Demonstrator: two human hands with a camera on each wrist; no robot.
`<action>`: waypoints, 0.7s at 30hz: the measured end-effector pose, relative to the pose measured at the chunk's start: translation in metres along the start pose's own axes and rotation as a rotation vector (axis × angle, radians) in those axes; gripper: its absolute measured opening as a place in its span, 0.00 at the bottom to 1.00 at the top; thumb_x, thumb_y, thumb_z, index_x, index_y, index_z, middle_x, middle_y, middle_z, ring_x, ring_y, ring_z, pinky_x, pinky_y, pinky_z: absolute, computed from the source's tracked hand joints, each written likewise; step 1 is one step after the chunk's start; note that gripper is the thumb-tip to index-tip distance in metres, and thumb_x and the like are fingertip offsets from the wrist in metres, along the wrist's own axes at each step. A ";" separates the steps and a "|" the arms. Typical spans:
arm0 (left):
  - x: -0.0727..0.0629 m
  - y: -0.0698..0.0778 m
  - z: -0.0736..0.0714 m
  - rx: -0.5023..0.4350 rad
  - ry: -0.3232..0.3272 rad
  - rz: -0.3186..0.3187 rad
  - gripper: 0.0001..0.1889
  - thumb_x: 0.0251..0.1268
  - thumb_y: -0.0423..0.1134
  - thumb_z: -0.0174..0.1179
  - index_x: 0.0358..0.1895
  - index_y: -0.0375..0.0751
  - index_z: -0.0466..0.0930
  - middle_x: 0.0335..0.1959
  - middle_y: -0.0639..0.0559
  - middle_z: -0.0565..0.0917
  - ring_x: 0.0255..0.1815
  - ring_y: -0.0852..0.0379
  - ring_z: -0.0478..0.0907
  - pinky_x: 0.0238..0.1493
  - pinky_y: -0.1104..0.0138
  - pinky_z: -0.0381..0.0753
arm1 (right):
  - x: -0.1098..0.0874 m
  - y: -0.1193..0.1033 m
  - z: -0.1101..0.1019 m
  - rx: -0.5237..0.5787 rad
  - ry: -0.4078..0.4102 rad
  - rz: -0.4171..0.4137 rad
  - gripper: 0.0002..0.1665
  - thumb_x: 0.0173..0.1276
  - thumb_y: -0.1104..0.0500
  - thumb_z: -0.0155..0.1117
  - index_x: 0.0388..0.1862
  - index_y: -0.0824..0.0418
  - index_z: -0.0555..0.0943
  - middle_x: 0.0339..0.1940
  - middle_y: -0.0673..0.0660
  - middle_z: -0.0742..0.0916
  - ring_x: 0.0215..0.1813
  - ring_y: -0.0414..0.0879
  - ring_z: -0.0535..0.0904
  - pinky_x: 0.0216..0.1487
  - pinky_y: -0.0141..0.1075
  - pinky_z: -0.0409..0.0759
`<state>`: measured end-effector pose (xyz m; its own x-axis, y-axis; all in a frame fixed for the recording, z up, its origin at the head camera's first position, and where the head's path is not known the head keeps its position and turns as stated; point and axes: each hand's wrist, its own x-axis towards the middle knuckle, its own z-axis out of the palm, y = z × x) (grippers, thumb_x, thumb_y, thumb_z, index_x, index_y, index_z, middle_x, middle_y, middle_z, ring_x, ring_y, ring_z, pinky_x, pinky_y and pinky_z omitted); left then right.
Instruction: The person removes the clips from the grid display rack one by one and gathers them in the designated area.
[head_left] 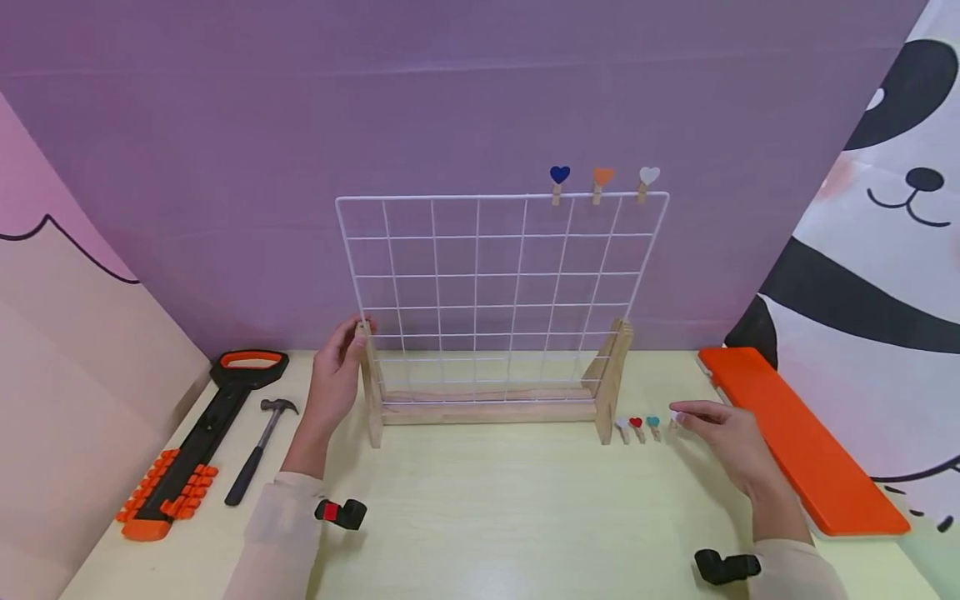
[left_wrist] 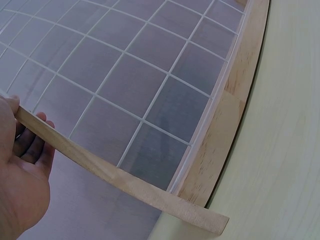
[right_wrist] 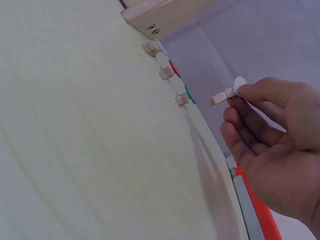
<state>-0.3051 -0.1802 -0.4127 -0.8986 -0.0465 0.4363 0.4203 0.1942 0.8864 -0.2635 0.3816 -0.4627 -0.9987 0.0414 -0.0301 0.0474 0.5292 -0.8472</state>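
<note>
A white wire grid panel (head_left: 495, 237) stands upright in a wooden base (head_left: 487, 413). My left hand (head_left: 333, 379) grips the base's left upright (left_wrist: 117, 176) near its top, thumb in front and fingers behind. Clipped along the grid's top right are mini clothespins with a blue heart (head_left: 559, 175), an orange heart (head_left: 603, 176) and a white heart (head_left: 648, 176). Between thumb and index finger, my right hand (head_left: 731, 446) pinches a white-heart clothespin (right_wrist: 220, 97) just above the table. Left of it lie clothespins with a teal heart (head_left: 653, 422), a red heart (head_left: 636, 423) and a whitish heart (head_left: 622, 425).
On the left lie a claw hammer (head_left: 257, 458) and a long black tool with an orange handle (head_left: 213, 421) and rows of orange pieces. A long orange case (head_left: 802, 446) lies at the right, close to my right forearm. A purple backdrop (head_left: 450, 108) rises behind the grid.
</note>
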 end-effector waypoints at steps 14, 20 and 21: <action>-0.001 -0.002 -0.001 -0.011 -0.005 -0.008 0.24 0.84 0.42 0.48 0.74 0.34 0.68 0.67 0.35 0.77 0.67 0.60 0.73 0.64 0.83 0.69 | 0.002 0.003 0.010 -0.158 -0.012 0.002 0.23 0.81 0.50 0.57 0.65 0.62 0.83 0.66 0.67 0.83 0.65 0.58 0.75 0.47 0.22 0.76; 0.000 -0.003 0.000 -0.024 -0.005 0.013 0.23 0.84 0.42 0.48 0.73 0.35 0.69 0.66 0.34 0.77 0.66 0.63 0.73 0.65 0.83 0.69 | 0.006 0.006 0.012 -0.196 0.017 -0.033 0.20 0.79 0.54 0.60 0.64 0.62 0.83 0.64 0.68 0.84 0.60 0.51 0.78 0.48 0.24 0.76; 0.000 -0.003 0.000 -0.025 -0.004 0.015 0.23 0.84 0.42 0.48 0.73 0.35 0.69 0.66 0.34 0.77 0.65 0.64 0.73 0.65 0.83 0.69 | 0.007 0.007 0.013 -0.199 0.025 -0.044 0.20 0.79 0.56 0.61 0.63 0.63 0.83 0.63 0.68 0.85 0.57 0.45 0.79 0.47 0.23 0.76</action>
<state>-0.3064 -0.1807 -0.4153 -0.8926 -0.0396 0.4492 0.4370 0.1702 0.8832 -0.2703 0.3744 -0.4758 -0.9992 0.0342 0.0194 0.0095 0.6881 -0.7256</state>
